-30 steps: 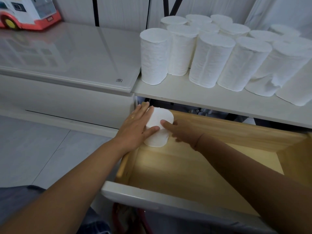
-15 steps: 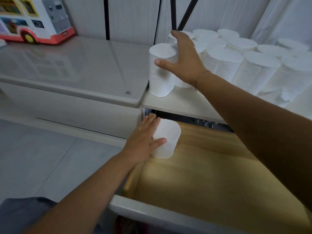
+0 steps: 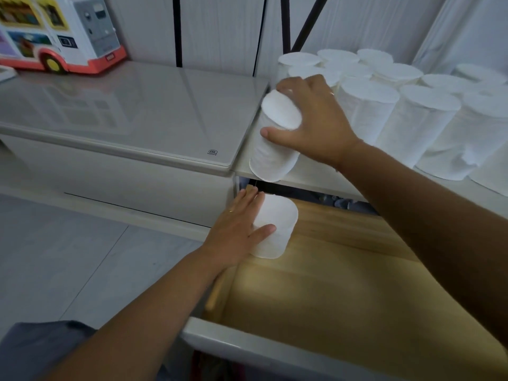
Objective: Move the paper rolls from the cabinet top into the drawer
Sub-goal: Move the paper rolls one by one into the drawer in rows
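Several white paper rolls point(image 3: 417, 116) stand upright on the cabinet top point(image 3: 310, 176) at the right. My right hand point(image 3: 316, 122) grips one paper roll point(image 3: 270, 152) near its top; that roll is tilted toward me at the cabinet's front left edge. Below, the wooden drawer point(image 3: 343, 270) is pulled out. One paper roll point(image 3: 277, 229) stands in the drawer's back left corner, and my left hand point(image 3: 239, 232) lies against its left side with the thumb across its front.
A glossy grey countertop point(image 3: 132, 114) stretches to the left, with a toy bus point(image 3: 57, 34) at its back. The drawer's white front panel point(image 3: 275, 350) is near me. Grey tiled floor point(image 3: 55, 257) lies at the lower left.
My right hand left the drawer, rose to the cabinet top, closed on the front left roll and tipped it toward me. My left hand stayed on the roll in the drawer.
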Demonstrator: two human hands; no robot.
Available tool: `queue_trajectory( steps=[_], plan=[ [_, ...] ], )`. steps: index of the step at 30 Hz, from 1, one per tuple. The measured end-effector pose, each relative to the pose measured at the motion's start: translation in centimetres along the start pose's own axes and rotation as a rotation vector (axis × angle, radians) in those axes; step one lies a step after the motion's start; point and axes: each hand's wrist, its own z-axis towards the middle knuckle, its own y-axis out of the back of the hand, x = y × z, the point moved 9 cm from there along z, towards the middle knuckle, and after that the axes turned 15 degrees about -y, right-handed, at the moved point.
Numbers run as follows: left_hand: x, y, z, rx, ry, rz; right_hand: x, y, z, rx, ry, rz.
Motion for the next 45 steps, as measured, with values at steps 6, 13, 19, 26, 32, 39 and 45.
queue_trajectory(
  steps=[6,13,19,26,32,39,45],
  plan=[
    [-0.1,0.0,-0.3,-0.012,0.000,-0.028,-4.8,4.5,-10.0,0.019,-0.068,0.114],
    [-0.4,0.2,-0.3,-0.014,-0.001,-0.031,-10.9,-1.1,-16.1,0.192,-0.221,0.008],
    [-0.6,0.3,-0.4,-0.008,-0.002,-0.015,-13.5,-5.8,-18.1,0.235,-0.298,-0.071],
    [-0.6,0.4,-0.3,-0.019,0.002,-0.025,-17.2,-6.0,-16.8,0.532,-0.582,0.058],
    [-0.4,0.3,-0.5,-0.017,0.041,-0.041,-17.0,-7.9,-19.9,0.879,-0.936,0.514],
    [-0.2,0.1,-0.6,0.001,0.069,-0.088,-11.5,-12.7,-22.6,1.017,-1.173,0.930],
    [0.4,-0.1,-0.5,-0.001,0.095,-0.187,-8.9,-14.7,-22.3,0.998,-1.169,1.090]
  ],
)
